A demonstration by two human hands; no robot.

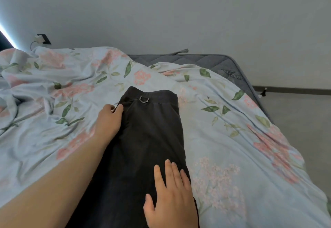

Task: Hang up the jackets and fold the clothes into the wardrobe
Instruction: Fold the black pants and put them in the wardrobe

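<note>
One pair of dark trousers lies lengthwise on the floral duvet; left hand pinches its side edge, right hand presses flat, fingers spread. Rumpled bedding could easily skew the fold, imo.

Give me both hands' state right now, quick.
Left hand: fingers curled, pinching the left edge of the dark trousers.
Right hand: open, fingers straight, pressing flat on the dark trousers.
</note>
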